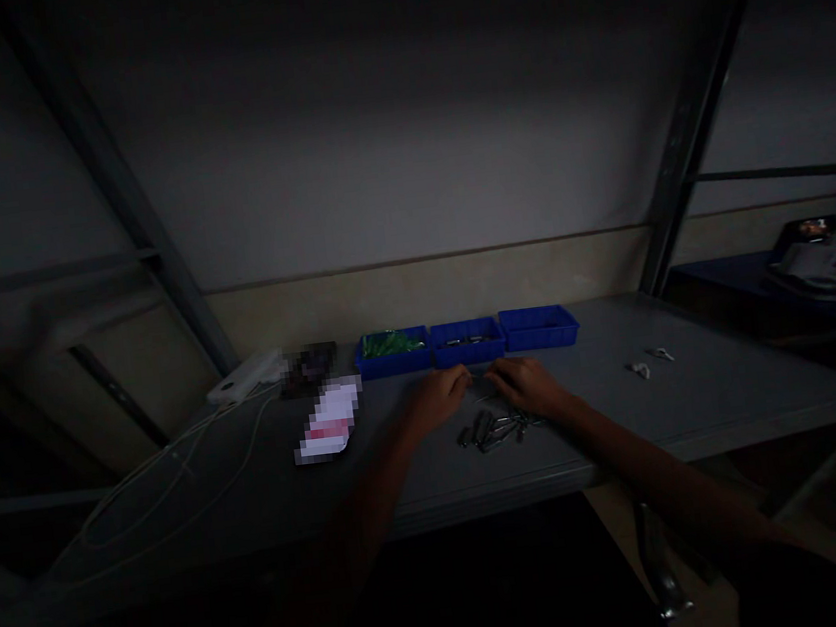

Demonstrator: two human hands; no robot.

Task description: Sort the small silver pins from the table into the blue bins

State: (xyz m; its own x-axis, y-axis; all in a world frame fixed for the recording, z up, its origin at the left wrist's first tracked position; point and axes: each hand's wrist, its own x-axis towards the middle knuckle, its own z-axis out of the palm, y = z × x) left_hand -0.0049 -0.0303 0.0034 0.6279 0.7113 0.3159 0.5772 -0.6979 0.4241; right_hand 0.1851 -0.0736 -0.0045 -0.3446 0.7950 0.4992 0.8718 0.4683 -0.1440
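Both my hands rest on a grey table (699, 392) in dim light. My left hand (439, 397) and my right hand (528, 386) face each other with fingers curled and fingertips pinched close together over something small that I cannot make out. Just in front of them lies a pile of several small metal parts (493, 430). Behind the hands stand three blue trays: the left one (392, 351) holds green pieces, the middle one (467, 340) holds small metal parts, and the contents of the right one (538, 326) are hidden.
A white and red packet (328, 419) lies left of my hands, with a white device (244, 376) and its cable (170, 462) further left. Two small light pieces (648, 362) lie to the right. Metal shelf posts (680, 163) rise at both sides.
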